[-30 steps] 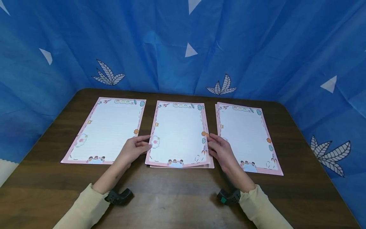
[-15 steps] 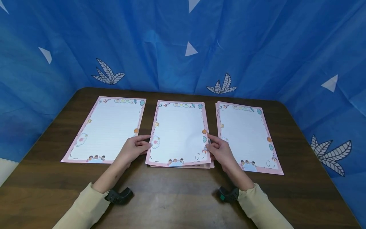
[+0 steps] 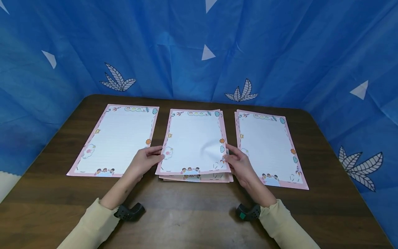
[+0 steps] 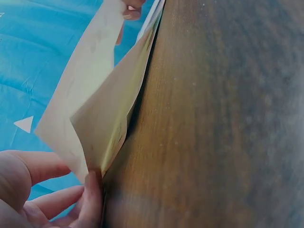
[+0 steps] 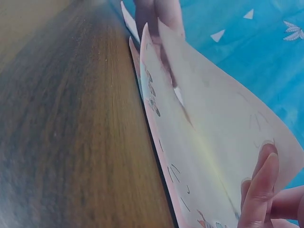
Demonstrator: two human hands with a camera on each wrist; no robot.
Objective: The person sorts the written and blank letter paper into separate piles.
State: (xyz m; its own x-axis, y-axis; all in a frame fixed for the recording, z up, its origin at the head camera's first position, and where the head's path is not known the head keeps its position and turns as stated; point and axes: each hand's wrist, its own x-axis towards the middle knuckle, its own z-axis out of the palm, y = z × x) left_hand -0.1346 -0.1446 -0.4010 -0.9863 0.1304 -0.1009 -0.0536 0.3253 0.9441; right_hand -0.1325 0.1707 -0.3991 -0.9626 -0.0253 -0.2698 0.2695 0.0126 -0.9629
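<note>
In the head view, a lined sheet of paper (image 3: 196, 138) with a pink, cartoon-printed border is raised above a small stack of like sheets (image 3: 208, 178) in the middle of the table. My left hand (image 3: 145, 160) pinches its left edge, thumb on top. On the right edge my right hand (image 3: 240, 162) pinches it too, and the paper bows slightly near that thumb. The right wrist view shows fingers (image 5: 261, 185) under the raised sheet (image 5: 228, 114), apart from the paper below. The left wrist view shows sheet corners lifting by my left fingers (image 4: 92, 199).
Another bordered sheet (image 3: 119, 138) lies left of the stack, partly behind my left hand. To the right lie overlapping sheets of the same kind (image 3: 264, 145). A brown wooden table (image 3: 186, 218) bears everything, with a blue patterned curtain (image 3: 186, 79) behind it.
The top middle sheet has risen off the stack and shifted slightly left, uncovering more of the sheets below at the near edge. My right hand has moved a little left onto its edge.
</note>
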